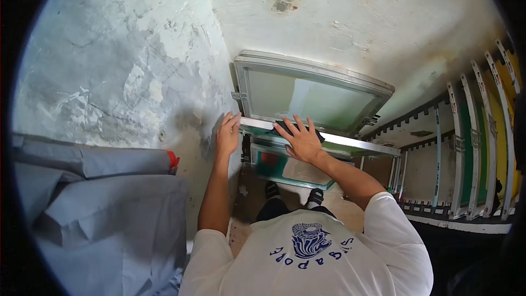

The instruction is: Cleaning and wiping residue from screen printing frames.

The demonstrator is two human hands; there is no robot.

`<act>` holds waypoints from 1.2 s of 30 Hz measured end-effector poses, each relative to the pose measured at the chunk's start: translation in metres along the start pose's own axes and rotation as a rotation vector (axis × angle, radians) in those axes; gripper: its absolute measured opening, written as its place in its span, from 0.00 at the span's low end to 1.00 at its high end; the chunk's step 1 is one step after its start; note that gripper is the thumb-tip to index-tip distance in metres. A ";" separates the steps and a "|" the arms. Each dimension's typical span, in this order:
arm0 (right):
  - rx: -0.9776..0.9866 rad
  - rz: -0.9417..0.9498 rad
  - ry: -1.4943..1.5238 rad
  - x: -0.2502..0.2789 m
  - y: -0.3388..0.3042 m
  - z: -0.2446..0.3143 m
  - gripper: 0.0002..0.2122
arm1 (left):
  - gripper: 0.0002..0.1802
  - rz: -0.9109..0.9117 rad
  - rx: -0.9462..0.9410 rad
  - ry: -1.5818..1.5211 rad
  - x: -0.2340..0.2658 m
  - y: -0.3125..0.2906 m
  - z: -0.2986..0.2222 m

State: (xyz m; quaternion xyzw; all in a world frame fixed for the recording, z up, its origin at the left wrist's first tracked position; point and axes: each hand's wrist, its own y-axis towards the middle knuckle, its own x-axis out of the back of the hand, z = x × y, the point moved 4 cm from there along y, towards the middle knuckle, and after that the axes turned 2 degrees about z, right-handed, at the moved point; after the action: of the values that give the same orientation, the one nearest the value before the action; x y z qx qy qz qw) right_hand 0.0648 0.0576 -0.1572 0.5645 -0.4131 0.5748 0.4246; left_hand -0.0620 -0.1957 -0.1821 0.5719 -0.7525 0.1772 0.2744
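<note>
A metal-framed screen point(356, 142) with a silver bar along its top stands upright in front of me. My left hand point(227, 134) is at the left end of this bar, its fingers bent around the corner. Spread across the bar's middle, my right hand point(303, 141) lies flat over a crumpled black cloth point(282, 127), part of which is under the palm. Just beyond, a larger silver-framed screen point(268, 94) leans on the wall. Nearer my feet, a lower green-edged frame point(290, 170) shows a pale rectangle and a red patch.
On the right, several framed screens point(475, 142) with green and yellow panels stand in a slotted black rack point(424, 205). Grey fabric point(115, 214) with a red tip fills the lower left. A peeling wall point(137, 60) rises close on the left. My sandalled feet point(315, 197) are below.
</note>
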 end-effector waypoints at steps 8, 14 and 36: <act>-0.015 0.027 0.043 0.000 0.056 0.050 0.48 | 0.27 0.193 -0.103 0.101 -0.002 0.012 -0.010; -0.010 -0.083 -0.160 -0.014 0.093 0.077 0.46 | 0.39 0.145 -0.131 0.188 0.004 0.005 -0.003; -0.317 -0.287 -0.205 -0.055 -0.095 -0.108 0.38 | 0.46 -0.028 0.079 0.329 0.051 0.105 0.141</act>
State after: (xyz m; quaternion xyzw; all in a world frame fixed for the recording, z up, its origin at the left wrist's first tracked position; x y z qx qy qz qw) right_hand 0.1233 0.1881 -0.2147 0.5991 -0.4548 0.3758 0.5412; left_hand -0.2021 -0.2869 -0.2569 0.5559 -0.6819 0.2939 0.3737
